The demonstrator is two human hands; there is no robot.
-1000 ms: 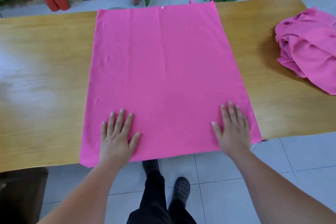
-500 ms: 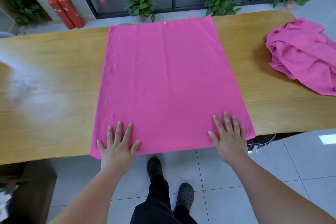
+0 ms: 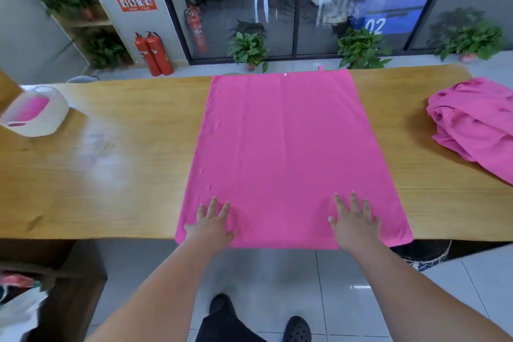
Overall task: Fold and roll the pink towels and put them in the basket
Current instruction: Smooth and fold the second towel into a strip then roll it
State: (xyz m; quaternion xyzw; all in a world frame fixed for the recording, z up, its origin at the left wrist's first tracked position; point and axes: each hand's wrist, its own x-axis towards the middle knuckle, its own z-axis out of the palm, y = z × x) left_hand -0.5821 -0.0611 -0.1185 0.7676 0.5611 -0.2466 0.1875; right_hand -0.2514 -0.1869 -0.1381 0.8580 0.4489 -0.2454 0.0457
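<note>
Head cam, wide-angle, looks fwd/down over table [image 3: 116,175]

A big pink towel [image 3: 291,147] lies flat and open in the middle of the table [image 3: 125,164]. It goes from the far edge to the near edge, and its near end hangs a little over that edge. It is smooth, with a faint line down the middle. A small loop [image 3: 321,67] sticks out at its far end. A bunch of crumpled pink towels [image 3: 477,125] sits at the right end of the table. A white basket [image 3: 52,119] stands at the left end, with a rolled pink towel [image 3: 29,111] lying inside.
</note>
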